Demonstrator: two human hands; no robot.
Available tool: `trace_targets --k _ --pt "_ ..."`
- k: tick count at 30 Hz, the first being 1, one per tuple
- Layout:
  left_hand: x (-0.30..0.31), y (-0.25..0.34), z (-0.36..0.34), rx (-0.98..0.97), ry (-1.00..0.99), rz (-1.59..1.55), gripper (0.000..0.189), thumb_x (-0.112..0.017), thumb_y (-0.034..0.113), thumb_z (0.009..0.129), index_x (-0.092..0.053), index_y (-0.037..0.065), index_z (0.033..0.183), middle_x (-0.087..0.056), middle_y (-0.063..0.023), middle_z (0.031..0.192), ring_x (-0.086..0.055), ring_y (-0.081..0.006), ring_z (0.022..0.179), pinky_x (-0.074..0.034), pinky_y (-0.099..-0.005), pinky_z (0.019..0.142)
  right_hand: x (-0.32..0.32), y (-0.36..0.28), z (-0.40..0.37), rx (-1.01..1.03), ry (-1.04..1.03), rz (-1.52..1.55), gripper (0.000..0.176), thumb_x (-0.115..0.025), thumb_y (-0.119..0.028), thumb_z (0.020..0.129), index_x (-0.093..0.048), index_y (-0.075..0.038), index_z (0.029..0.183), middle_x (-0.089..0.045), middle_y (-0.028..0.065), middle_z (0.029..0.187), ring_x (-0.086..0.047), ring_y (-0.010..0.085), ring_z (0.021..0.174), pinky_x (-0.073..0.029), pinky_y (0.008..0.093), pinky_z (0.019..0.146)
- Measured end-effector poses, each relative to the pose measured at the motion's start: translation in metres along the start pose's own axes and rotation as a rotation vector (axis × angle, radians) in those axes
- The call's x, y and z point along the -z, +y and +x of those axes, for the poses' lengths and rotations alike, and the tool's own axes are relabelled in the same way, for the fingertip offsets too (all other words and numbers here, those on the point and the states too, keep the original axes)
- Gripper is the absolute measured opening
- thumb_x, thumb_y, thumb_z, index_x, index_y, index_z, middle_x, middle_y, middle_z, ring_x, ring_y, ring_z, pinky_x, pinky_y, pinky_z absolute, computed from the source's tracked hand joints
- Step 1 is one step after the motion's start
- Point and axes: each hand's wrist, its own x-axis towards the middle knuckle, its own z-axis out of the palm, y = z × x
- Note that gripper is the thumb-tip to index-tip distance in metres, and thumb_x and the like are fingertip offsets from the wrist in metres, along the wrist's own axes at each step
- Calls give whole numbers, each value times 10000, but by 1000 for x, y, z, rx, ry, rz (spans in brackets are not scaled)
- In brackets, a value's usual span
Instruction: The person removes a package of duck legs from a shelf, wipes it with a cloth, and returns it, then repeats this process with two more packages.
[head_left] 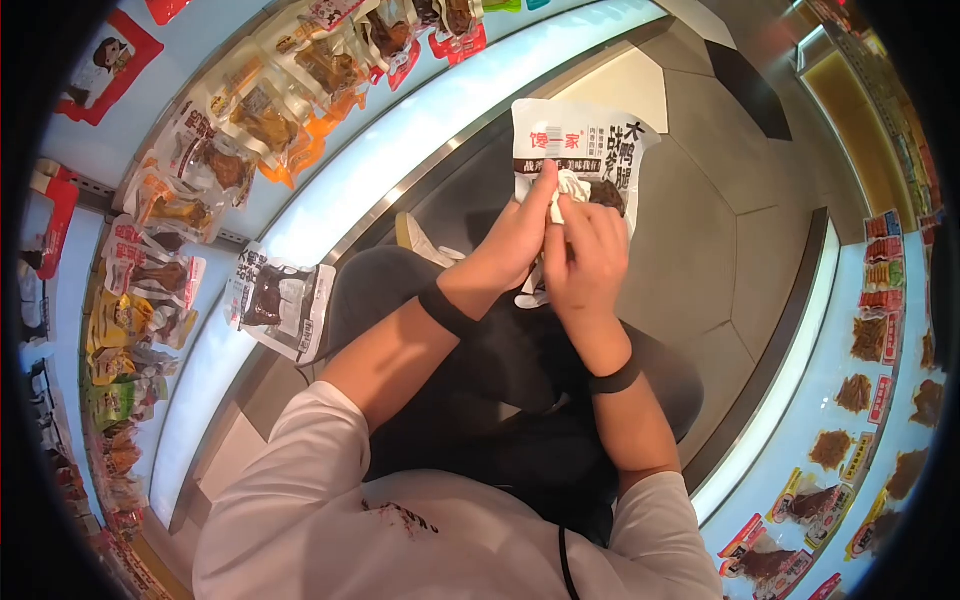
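Your two hands are close together in front of your knees. Your right hand point(592, 250) is curled in, with its fingers pinching a crumpled white tissue point(572, 188). Your left hand point(522, 238) is right beside it, thumb pointing up next to the tissue. I can't tell if your left fingers grip anything — they are hidden.

Just past your fingers is a big white pack point(560, 118) with red and black writing and a dark brown patch. Your hands cover its near part, so I can't tell if they hold it up or only touch it. I can't see a torn edge on the part that shows, but I can't be sure the pack is whole.

As for how far along things look, I'd say the work with the tissue is partway: it is in your fingers, not put down, and the pack is right at your hands, not on a shelf. How much is left, I can't tell.

A black band sits on each wrist. Your dark pants point(470, 350) are under your arms, and a pale shoe point(422, 242) pokes out near your left knee. A second white pack point(283, 302) lies beside that knee — apart from your hands. Farther out, food packs point(255, 112) fill the left shelves, and more small packs point(805, 505) lie on the right side. Gray floor tiles point(690, 230) are between them.
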Motion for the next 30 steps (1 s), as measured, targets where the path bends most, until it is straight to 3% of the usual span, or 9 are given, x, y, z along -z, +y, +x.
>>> trace_targets --k 2,6,10,12,15,19,22,28,30 --pt "-5 -1 1 -126 -34 -83 532 -392 484 1032 -522 26 1269 -609 -55 1161 -577 -122 1039 -492 -276 851 5 3 6 14 -23 -58 285 -666 -63 762 -702 -52 1045 -595 60 831 -562 240 788 -399 369 715" --pt "-14 -1 -2 -221 -18 -25 542 -371 492 1034 -500 40 1306 -589 -59 1223 -560 -132 1096 -473 -293 913 22 42 19 -312 0 -173 230 -612 -71 825 -693 -44 1038 -606 85 799 -552 270 748 -395 390 699" --pt "0 -4 2 -18 -211 -121 584 -321 540 1026 -497 66 1318 -586 -74 1228 -565 -165 1107 -466 -309 943 -3 -3 -1 8 1 7 262 -650 -55 768 -685 -32 1027 -567 65 764 -523 256 710 -373 379 673" --pt "-1 0 1 -62 -252 -227 626 -272 567 1021 -497 62 1315 -594 -88 1209 -577 -184 1082 -468 -333 949 0 -4 4 21 -4 -81 262 -653 -66 773 -689 -49 1033 -557 50 764 -511 254 719 -359 373 680" --pt "-18 8 -7 -176 -157 -172 641 -226 545 1034 -460 42 1354 -568 -109 1285 -549 -214 1186 -432 -368 1034 16 28 17 -178 81 -247 249 -651 -82 785 -691 -62 1029 -571 52 782 -520 253 743 -362 385 693" --pt "-16 -3 -2 -201 -121 -31 632 -236 540 1035 -459 42 1354 -564 -103 1294 -542 -200 1199 -432 -360 1037 4 22 6 -85 108 -130 256 -657 -80 772 -687 -45 1023 -592 57 800 -530 256 750 -369 379 686" --pt "5 -5 2 -48 -216 -88 614 -240 529 1039 -466 49 1348 -565 -94 1300 -545 -195 1192 -443 -351 1012 -8 -5 -5 1 66 -20 284 -668 -78 760 -693 -51 1042 -568 50 765 -526 243 724 -366 355 664" --pt "-12 -1 -1 -243 -162 -65 607 -282 526 1036 -448 48 1372 -553 -90 1325 -544 -198 1196 -443 -362 1013 15 44 15 -284 107 -205 199 -639 -86 802 -702 -56 988 -583 52 772 -537 248 734 -382 386 692" --pt "-8 -8 2 -185 -170 -24 631 -279 541 1030 -413 46 1398 -525 -109 1356 -511 -210 1236 -410 -368 1054 1 23 1 -128 112 -97 229 -655 -89 786 -703 -51 1007 -585 49 776 -538 249 732 -384 381 685"
